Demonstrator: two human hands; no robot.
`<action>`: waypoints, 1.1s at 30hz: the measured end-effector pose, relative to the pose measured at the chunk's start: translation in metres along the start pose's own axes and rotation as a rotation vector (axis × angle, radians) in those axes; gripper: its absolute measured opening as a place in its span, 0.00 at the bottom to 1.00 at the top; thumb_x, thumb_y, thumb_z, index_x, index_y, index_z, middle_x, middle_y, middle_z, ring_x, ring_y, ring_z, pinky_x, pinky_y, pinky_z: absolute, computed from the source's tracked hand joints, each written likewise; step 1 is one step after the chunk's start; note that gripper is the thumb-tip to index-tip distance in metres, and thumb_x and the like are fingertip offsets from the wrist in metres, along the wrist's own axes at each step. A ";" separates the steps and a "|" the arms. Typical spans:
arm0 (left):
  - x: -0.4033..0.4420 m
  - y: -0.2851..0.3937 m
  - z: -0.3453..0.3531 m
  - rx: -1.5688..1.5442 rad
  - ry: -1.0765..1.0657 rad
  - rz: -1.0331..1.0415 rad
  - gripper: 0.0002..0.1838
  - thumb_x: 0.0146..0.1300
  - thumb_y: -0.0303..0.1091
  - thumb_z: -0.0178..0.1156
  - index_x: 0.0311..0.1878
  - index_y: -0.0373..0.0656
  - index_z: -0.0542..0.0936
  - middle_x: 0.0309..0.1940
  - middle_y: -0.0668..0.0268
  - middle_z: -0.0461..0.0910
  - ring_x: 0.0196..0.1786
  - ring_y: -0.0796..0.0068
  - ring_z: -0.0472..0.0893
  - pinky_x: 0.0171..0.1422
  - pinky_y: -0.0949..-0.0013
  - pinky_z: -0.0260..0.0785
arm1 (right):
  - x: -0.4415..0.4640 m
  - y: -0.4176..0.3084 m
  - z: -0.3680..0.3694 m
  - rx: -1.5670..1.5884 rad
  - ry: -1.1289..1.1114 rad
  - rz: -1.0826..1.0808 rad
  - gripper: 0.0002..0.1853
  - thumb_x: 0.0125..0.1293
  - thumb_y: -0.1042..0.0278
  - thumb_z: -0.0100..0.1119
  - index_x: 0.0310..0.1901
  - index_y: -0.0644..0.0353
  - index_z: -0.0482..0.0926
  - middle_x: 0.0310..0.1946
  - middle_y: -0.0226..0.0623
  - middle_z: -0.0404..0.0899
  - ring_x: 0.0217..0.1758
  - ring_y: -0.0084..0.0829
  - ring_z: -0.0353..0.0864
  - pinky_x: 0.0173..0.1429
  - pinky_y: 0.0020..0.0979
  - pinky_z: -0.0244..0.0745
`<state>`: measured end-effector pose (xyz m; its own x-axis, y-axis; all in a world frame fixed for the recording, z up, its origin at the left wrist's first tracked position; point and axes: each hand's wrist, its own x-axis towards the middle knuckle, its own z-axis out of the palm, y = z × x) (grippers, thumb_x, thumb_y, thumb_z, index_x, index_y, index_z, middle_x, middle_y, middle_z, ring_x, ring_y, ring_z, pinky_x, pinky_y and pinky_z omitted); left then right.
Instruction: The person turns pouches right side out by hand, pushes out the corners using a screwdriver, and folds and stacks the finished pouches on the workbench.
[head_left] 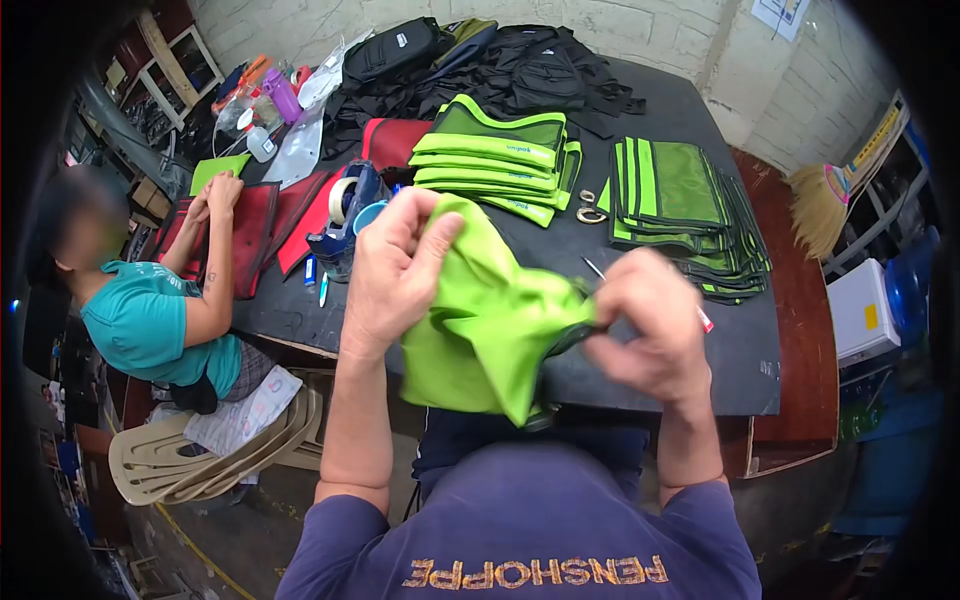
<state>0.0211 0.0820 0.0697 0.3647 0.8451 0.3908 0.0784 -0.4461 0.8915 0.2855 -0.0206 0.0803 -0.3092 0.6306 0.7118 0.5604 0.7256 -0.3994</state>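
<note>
A bright green fabric piece (470, 320) with dark edging hangs bunched between my hands, over the table's front edge. My left hand (400, 265) pinches its upper left part between thumb and fingers. On the right, my right hand (650, 320) is blurred by motion, its fingers closed on the dark-edged right corner of the fabric. Behind my hands lies a stack of folded green pieces (490, 160) with dark mesh. Another stack of green and black mesh pieces (680, 200) is at the right.
A co-worker (150, 310) at the left has both hands on a small green piece. The black table (740, 350) also holds a tape dispenser (345, 215), red fabric (290, 220), scissors (590, 212), black bags (540, 75) and bottles. Stacked chairs (220, 450) stand at lower left.
</note>
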 end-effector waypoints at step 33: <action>0.002 -0.014 -0.062 -0.279 0.303 0.047 0.17 0.84 0.38 0.57 0.57 0.33 0.86 0.48 0.64 0.90 0.48 0.78 0.87 0.56 0.74 0.77 | -0.089 0.071 -0.037 -0.151 0.290 0.826 0.18 0.66 0.72 0.73 0.57 0.64 0.84 0.58 0.42 0.85 0.54 0.32 0.87 0.54 0.29 0.81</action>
<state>-0.0365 0.1087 0.0719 0.0691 0.8927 0.4454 -0.2011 -0.4248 0.8826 0.3814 -0.0353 0.0103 0.4342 0.8275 0.3561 0.6199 0.0124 -0.7846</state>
